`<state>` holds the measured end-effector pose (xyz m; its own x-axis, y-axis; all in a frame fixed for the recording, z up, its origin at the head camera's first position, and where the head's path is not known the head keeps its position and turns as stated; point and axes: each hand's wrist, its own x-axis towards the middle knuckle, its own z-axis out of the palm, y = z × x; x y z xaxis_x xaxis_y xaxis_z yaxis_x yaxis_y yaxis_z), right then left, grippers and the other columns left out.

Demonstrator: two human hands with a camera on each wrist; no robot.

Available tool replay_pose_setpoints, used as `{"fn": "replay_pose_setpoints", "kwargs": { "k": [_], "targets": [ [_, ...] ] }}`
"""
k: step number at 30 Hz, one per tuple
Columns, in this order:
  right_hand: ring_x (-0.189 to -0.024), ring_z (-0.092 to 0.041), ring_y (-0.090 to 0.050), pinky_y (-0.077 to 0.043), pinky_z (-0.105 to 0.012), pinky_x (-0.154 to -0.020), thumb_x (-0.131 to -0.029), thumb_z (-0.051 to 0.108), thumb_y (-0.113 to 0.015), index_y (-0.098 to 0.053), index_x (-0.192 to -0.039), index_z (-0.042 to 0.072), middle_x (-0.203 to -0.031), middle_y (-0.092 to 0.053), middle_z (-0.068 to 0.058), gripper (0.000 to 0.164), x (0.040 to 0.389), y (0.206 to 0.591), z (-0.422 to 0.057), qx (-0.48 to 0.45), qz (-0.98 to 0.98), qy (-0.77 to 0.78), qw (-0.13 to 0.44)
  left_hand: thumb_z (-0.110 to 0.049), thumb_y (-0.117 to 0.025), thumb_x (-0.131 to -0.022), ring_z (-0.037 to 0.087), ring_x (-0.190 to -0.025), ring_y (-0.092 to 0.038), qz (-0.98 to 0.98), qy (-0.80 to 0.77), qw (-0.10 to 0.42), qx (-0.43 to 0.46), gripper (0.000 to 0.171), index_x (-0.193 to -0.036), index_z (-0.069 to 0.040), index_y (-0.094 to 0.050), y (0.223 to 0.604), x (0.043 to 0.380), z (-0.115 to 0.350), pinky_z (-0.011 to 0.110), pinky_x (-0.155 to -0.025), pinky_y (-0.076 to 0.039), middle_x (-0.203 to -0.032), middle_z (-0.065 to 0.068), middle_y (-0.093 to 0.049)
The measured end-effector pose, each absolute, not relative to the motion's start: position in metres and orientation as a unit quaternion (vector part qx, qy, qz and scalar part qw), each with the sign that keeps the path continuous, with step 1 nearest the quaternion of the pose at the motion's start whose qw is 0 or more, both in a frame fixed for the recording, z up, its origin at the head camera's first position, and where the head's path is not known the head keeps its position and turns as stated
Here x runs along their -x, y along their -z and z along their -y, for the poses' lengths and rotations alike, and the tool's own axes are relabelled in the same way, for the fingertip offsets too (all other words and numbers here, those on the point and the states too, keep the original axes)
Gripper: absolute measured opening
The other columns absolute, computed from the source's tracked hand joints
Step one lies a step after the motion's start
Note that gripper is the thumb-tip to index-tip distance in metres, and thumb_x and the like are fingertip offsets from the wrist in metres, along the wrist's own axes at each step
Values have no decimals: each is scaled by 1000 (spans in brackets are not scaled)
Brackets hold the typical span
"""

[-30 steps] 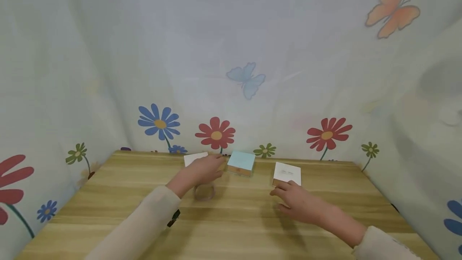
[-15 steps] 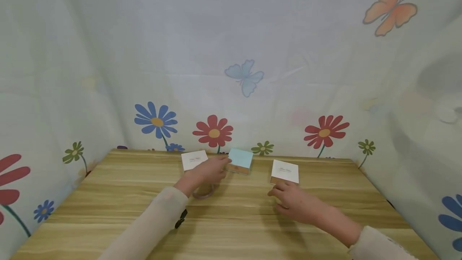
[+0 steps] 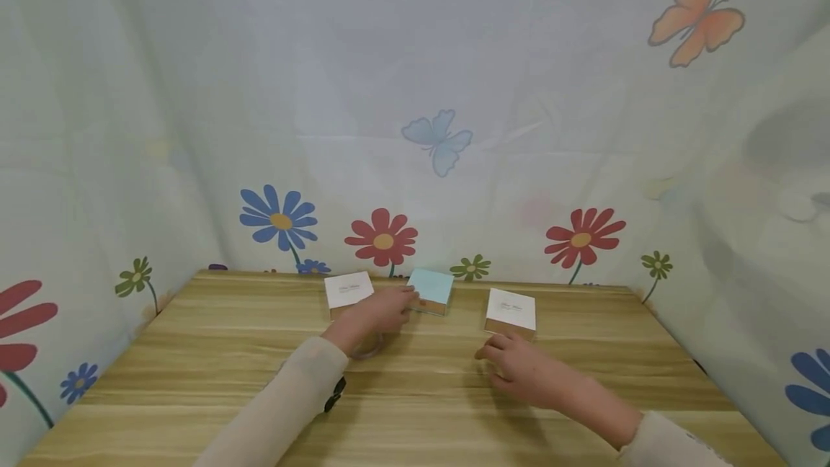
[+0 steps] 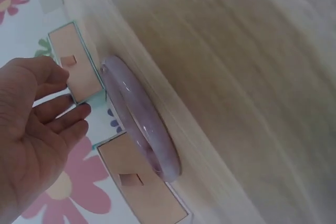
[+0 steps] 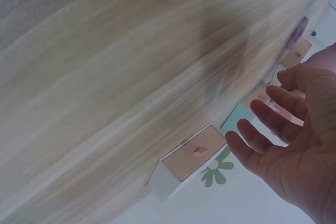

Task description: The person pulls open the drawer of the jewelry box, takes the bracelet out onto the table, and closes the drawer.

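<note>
My left hand [image 3: 382, 312] reaches over the table with its fingertips at the left front of a light blue box [image 3: 433, 285]. In the left wrist view its fingers are loosely bent near the box's brown drawer front [image 4: 79, 72], which has a small tab. Below that hand lies a pale purple bangle [image 4: 152, 124], partly covered by the wrist in the head view. Left of the blue box sits a white box [image 3: 349, 285] with small lettering. My right hand [image 3: 528, 373], fingers relaxed and holding nothing, hovers before another white box [image 3: 511, 307].
The boxes stand in a row near the back edge of the wood-patterned table [image 3: 194, 359]. Behind and around it hangs a pale cloth [image 3: 311, 92] printed with flowers and butterflies. A dark bow [image 3: 334, 395] shows beside the left sleeve.
My left hand has moved right, from over the left white box to the blue box, uncovering the white box's top. My right hand has drawn slightly back from the right white box.
</note>
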<state>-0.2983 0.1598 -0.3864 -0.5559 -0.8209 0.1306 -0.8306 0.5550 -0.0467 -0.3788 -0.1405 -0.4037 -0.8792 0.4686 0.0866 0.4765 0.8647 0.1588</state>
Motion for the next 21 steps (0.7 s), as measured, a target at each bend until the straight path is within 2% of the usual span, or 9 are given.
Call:
{"fn": "replay_pose_setpoints", "kwargs": {
  "k": [4, 7, 10, 12, 16, 21],
  "targets": [
    [-105, -26, -60, -51, -43, -90, -95, 8, -67, -68, -119, 5, -111, -65, -6, 25, 299, 391, -157, -481, 874, -43, 65, -12, -56, -103, 31, -132, -54, 970, 52, 25, 237, 39, -140, -2, -57, 403, 371, 136, 43, -108, -44, -143, 17, -56],
    [-105, -25, -61, -49, -44, -93, -96, 9, -65, -69, -119, 5, -112, -65, -6, 24, 299, 393, -155, -484, 872, -37, 63, -17, -58, -103, 23, -110, -62, 971, 7, 30, 236, 31, -131, -4, -63, 403, 366, 132, 38, -97, -52, -125, 11, -65],
    [-106, -25, -60, -48, -45, -96, -97, 9, -64, -68, -121, 5, -113, -65, -6, 25, 300, 392, -155, -484, 873, -34, 54, -16, -60, -101, 16, -82, -58, 971, -14, 43, 236, 17, -111, -6, -69, 397, 366, 128, 31, -78, -54, -98, 5, -66],
    [-106, -25, -59, -47, -46, -97, -97, 10, -64, -68, -121, 6, -113, -65, -6, 25, 300, 390, -155, -481, 874, -34, 51, -14, -62, -100, 14, -72, -52, 969, -16, 49, 241, 12, -100, -7, -71, 391, 369, 127, 29, -70, -51, -85, 2, -63],
    [-107, -25, -59, -47, -46, -96, -96, 10, -66, -68, -122, 6, -113, -64, -5, 26, 301, 389, -154, -483, 873, -35, 52, -9, -62, -97, 13, -72, -49, 962, -1, 54, 267, 12, -96, -6, -74, 384, 379, 130, 30, -71, -48, -82, 1, -62],
    [-107, -26, -60, -49, -45, -94, -95, 10, -67, -68, -121, 7, -114, -64, -5, 27, 301, 386, -151, -492, 868, -27, 65, -4, -62, -97, 16, -91, -57, 965, 23, 40, 259, 19, -114, -5, -72, 388, 391, 139, 32, -86, -51, -107, 6, -66]
  ]
}}
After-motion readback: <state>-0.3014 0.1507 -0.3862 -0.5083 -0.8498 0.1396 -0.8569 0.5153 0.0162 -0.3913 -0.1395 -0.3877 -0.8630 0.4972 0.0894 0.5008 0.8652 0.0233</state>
